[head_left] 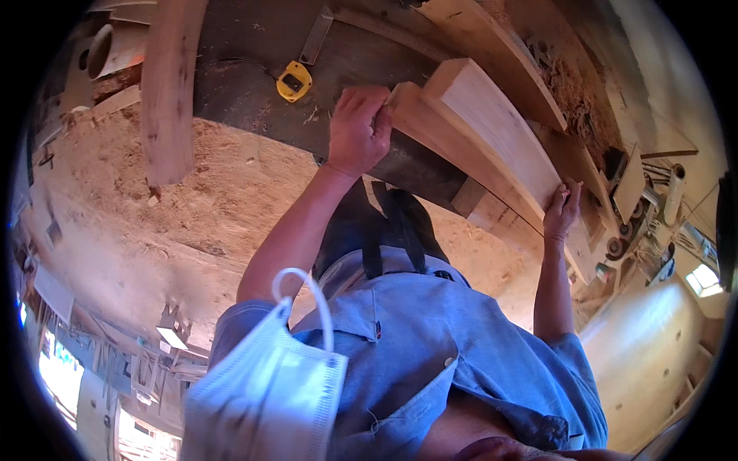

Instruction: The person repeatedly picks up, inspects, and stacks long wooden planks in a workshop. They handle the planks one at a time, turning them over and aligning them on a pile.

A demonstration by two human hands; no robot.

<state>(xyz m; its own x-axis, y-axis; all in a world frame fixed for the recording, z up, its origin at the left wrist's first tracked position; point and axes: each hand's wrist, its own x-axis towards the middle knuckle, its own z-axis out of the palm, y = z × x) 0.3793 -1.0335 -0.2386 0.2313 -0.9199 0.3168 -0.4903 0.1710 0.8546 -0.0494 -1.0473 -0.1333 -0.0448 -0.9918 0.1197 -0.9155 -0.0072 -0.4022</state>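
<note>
A long pale wooden board [469,157] lies slantwise over the dark workbench [254,100]. My left hand [360,129] is closed at its near-left end, thumb against the wood. Alongside it, on the far side, runs a thicker, lighter wooden beam [500,115]. Farther down to the right, my right hand [563,211] has its fingers bent over the edge of the wood. Whether those fingers touch only the board or the beam too, I cannot tell. A yellow tape measure [294,81] sits on the bench left of my left hand.
A flat metal strip [316,36] lies beyond the tape measure. Another plank [171,92] juts over the bench's left side. Sawdust [207,192] covers the floor. More boards [500,54] and shavings lie at the back right. A white face mask [265,384] hangs close in front.
</note>
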